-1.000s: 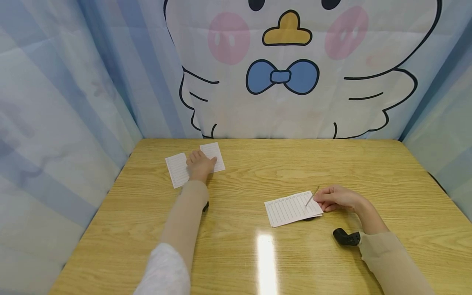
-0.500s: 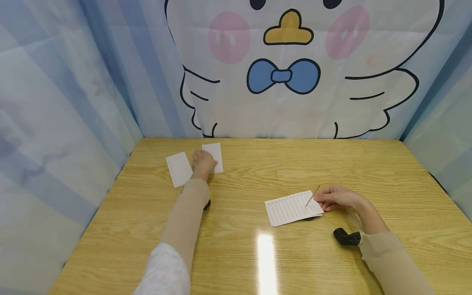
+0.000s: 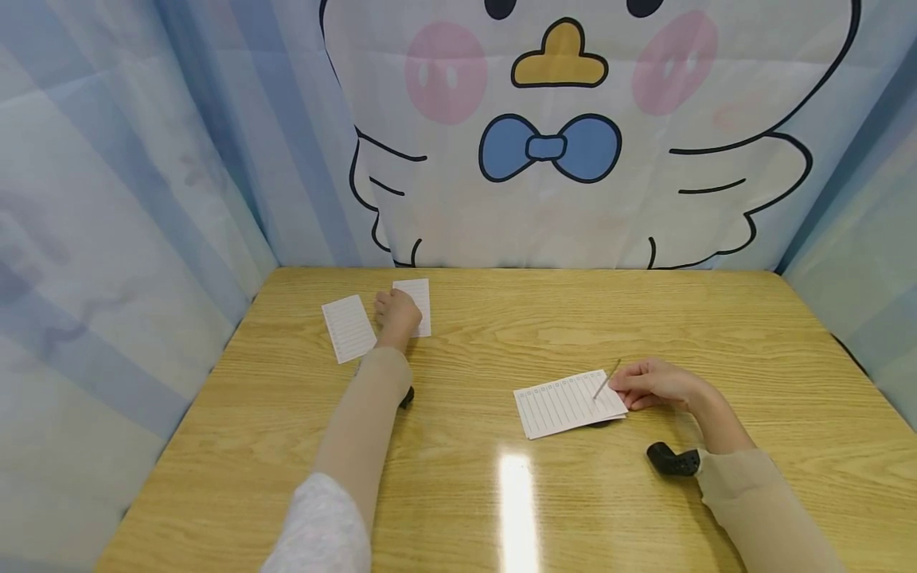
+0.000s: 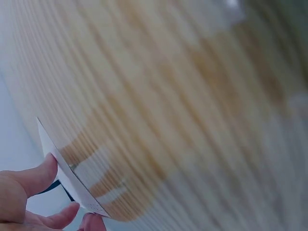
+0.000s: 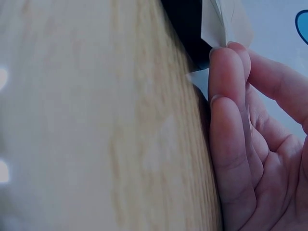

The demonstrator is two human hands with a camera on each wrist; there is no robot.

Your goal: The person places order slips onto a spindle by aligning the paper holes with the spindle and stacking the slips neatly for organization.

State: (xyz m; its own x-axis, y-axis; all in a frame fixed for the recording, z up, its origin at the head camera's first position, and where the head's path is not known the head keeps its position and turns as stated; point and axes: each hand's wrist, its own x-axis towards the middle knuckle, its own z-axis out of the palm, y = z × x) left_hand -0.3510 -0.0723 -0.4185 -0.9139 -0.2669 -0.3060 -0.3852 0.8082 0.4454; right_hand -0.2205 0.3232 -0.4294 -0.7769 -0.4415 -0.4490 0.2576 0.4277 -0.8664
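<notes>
At the back left, my left hand (image 3: 397, 316) is at a small white lined card (image 3: 423, 306), hiding part of it. In the left wrist view, my thumb and curled fingertips hold the edges of that card (image 4: 77, 185). Just left of it a second lined card (image 3: 349, 329) lies flat. Right of centre, my right hand (image 3: 659, 382) pinches the right end of a stack of lined cards (image 3: 562, 406). A thin stick-like thing (image 3: 605, 382) slants across that end. Something black (image 5: 185, 29) shows under the stack in the right wrist view.
Both sets of cards are on a wood-grain table (image 3: 473, 477), where a bright light reflection shows near the front. A black device (image 3: 673, 460) sits at my right wrist. Blue and white patterned curtains (image 3: 544, 215) stand behind and at both sides of the table.
My left hand has shifted slightly right. The card at it has turned to stand straighter and moved a little left, widening the gap to the second card. My right hand and stack stay put.
</notes>
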